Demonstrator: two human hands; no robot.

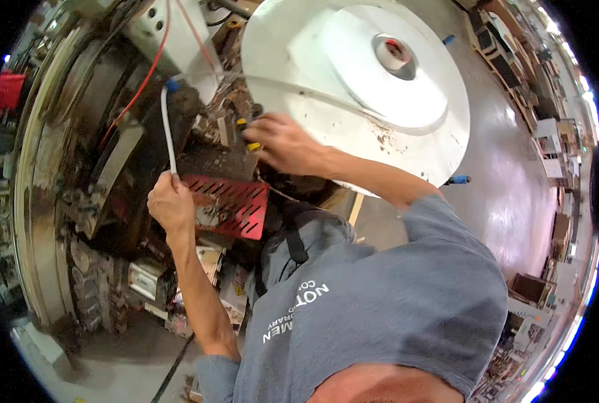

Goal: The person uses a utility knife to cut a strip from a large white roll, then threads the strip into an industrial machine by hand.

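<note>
The left hand (pixel 172 205), left of the frame's centre, is gripping the lower end of a slender white tube (pixel 168 127), its fingers closing around it. The tube is standing in the upper left of the frame, its long axis running nearly vertically, leaning slightly left toward the top, and its far end is pointing up at a blue piece (pixel 172 86). The right hand (pixel 286 142), near upper centre, is curling beside a yellow-and-black object (pixel 248 134); blur is hiding whether it is gripping. A red slotted plate (pixel 249 211) is lying below, and a large white reel (pixel 276 54) is filling the upper right.
</note>
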